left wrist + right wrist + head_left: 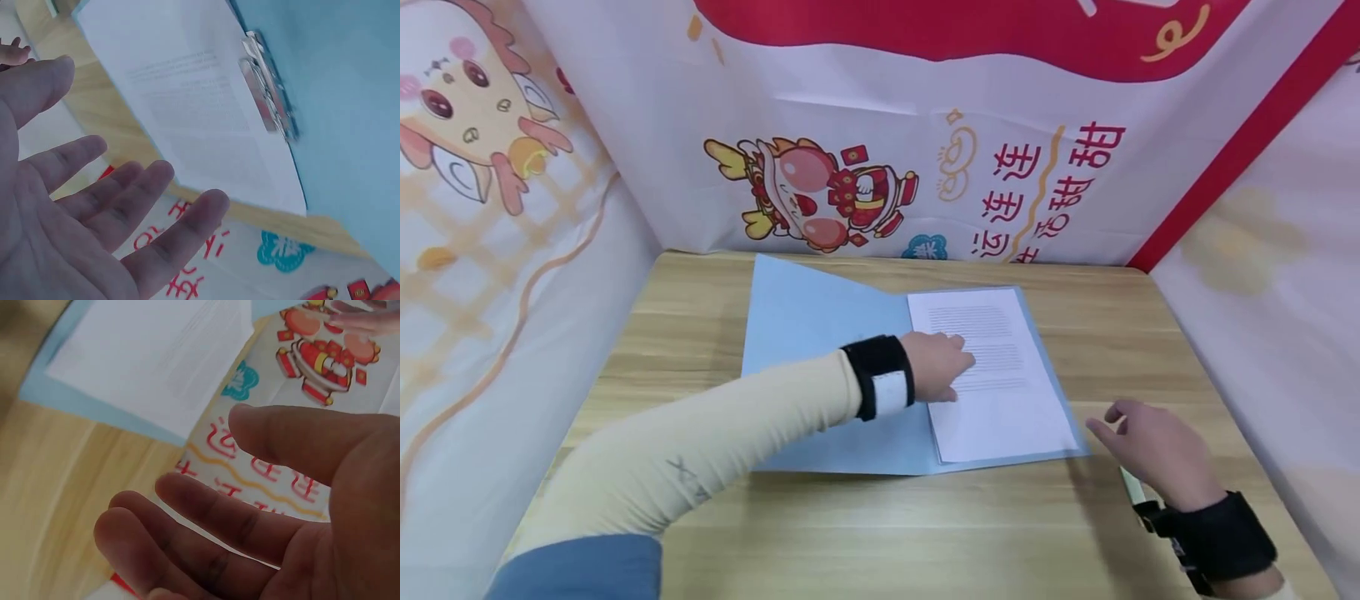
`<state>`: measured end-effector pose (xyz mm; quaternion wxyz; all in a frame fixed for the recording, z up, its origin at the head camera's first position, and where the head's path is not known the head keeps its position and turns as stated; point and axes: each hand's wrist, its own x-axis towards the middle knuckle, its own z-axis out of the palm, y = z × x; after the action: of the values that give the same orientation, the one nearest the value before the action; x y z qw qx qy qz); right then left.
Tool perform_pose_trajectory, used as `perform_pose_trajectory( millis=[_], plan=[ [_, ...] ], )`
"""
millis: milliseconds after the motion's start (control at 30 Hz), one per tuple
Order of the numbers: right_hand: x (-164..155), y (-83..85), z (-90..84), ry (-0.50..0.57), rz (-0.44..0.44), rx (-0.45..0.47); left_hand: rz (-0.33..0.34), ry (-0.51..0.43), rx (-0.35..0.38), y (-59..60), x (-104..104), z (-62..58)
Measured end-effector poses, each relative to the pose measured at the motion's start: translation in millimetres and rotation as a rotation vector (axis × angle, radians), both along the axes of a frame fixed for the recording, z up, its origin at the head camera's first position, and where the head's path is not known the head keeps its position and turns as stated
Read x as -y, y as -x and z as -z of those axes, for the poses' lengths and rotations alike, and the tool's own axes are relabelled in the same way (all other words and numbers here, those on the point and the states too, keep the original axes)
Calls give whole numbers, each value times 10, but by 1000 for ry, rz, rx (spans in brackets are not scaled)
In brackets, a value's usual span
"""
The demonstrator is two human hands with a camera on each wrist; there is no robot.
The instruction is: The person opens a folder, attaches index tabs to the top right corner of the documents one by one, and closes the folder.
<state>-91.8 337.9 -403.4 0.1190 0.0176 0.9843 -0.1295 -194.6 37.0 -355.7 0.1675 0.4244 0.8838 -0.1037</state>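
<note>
Upper right, I read 甜甜 on the cloth (917, 92); centre, one folder (820, 325), one visible sheet (1000, 379), print illegible. Left hand (934, 365): fingers spread; right hand (1165, 454): fingers loosely curved, thumb apart.

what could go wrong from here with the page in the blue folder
The left hand is over the printed page, so a careless sweep might crease or shift it.

The left wrist view shows a metal clip by the fold; whether it grips the page is unclear, so the page might slip loose if lifted.

The left sleeve crosses the left cover of the blue folder and could drag it askew.
</note>
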Motion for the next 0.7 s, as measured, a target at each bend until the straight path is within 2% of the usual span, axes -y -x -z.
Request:
perform_pose_trajectory(
  millis=[233,433,567,700],
  plan=[
    [-264,-144,218,27,78,129,-19,-35,9,-80,-307,447],
    [-448,-291,421,30,102,160,-33,7,-10,-129,-335,788],
    [-577,-360,560,37,161,190,-45,10,-14,-122,-312,957],
    [-661,-430,666,60,219,229,-53,-5,-5,-144,-330,1070]
  ],
)
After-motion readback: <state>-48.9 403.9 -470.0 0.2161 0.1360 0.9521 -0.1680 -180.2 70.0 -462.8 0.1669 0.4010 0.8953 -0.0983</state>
